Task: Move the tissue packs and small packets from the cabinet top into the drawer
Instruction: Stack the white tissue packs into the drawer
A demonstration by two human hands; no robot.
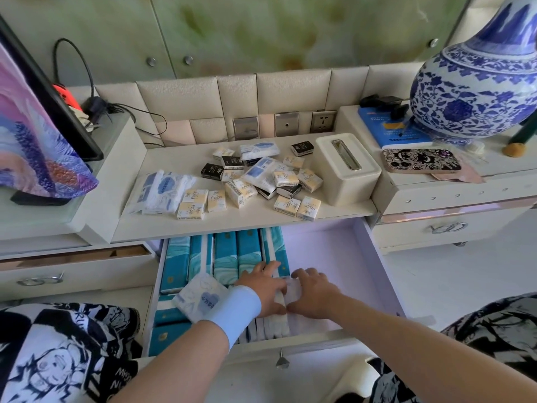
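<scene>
The open drawer (pixel 369 257) holds teal tissue packs (pixel 225 254) in its left half and a row of white tissue packs (pixel 274 325) standing at its front. Both hands are inside it. My left hand (pixel 263 289), with a light blue wristband, and my right hand (pixel 315 295) hold a white tissue pack (pixel 291 289) between them, thumbs low and fingers over its top. Another white-and-blue pack (pixel 200 298) lies on the teal ones. On the cabinet top (pixel 186 228) lie white-and-blue tissue packs (pixel 162 190) and several small yellow, white and black packets (pixel 284 205).
A cream tissue box (pixel 345 170) stands at the right of the cabinet top. On the raised right unit are a patterned phone (pixel 421 160), a blue book (pixel 389 132) and a large blue-and-white vase (pixel 476 91). A screen (pixel 43 91) and cables sit at left. The left drawer (pixel 75 274) is slightly ajar.
</scene>
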